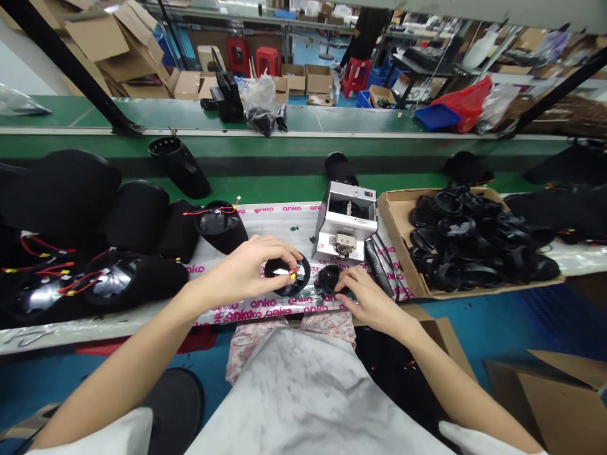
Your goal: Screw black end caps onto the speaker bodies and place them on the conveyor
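My left hand (256, 265) reaches over a round black speaker-like housing (306, 278) in front of me. Its thumb and fingers pinch short red wires (294, 273) with a yellow bit, at the housing's open end. To the right, my right hand (367, 294) has its fingers closed on a small round black plastic part (328, 278) lying on the printed foam sheet. Behind it stands a silver machine (348, 221) with an open top. Another black cylinder (222, 230) with red wires tilts beyond my left hand.
A shallow cardboard box (398, 234) full of black plastic parts is on the right. Several black cylinders (135, 215) with red wires crowd the left side. A black-handled tool (378, 268) lies beside the machine. Across the green ledge (294, 161), a person (370, 31) is in the background.
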`<action>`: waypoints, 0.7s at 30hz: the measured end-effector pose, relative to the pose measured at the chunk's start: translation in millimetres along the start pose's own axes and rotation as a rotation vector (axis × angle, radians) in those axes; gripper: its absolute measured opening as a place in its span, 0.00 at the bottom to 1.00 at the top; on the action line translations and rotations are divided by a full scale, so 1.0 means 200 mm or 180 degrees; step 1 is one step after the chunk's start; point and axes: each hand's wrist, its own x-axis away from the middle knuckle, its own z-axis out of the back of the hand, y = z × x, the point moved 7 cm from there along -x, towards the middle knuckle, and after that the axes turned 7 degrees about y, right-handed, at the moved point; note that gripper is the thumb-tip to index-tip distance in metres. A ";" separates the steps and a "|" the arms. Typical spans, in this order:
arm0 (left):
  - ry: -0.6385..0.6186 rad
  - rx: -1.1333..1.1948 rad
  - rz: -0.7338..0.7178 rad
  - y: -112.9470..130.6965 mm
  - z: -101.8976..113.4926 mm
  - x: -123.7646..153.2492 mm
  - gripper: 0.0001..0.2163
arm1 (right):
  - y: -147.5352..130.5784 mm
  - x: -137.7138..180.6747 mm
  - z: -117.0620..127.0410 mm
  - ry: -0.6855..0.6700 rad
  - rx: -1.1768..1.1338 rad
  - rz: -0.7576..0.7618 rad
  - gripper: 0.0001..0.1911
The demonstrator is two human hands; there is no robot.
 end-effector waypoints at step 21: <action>0.2083 -0.0100 0.0326 0.03 -0.25 0.12 0.05 | -0.28 -0.21 -0.26 0.2020 -0.4163 -0.0894 0.34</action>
